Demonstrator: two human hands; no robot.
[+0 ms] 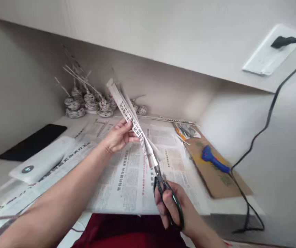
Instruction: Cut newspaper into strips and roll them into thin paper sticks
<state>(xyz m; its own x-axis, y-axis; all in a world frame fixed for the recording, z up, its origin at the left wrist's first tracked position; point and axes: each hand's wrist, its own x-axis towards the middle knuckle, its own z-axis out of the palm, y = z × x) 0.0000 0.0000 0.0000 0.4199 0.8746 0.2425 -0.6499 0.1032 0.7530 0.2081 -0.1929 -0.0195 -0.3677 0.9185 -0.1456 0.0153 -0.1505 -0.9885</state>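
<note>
My left hand (120,136) pinches a folded newspaper strip (127,112) between thumb and fingers and holds it aslant above the desk. Printed characters run along the strip, and loose layers fan out at both ends. Closed round the black handles of a pair of scissors (167,199) is my right hand (175,205). The scissor blades point up and away from me and meet the strip's near end; paper hides most of their length. Beneath both hands, newspaper sheets (129,182) cover the desk.
Coiled paper gourd shapes (75,106) stand at the back left. A white device (43,160) and a black flat object (34,141) lie left. At right, a blue glue gun (215,160) rests on cardboard (225,182), its cord (263,127) rising to a wall socket (266,55).
</note>
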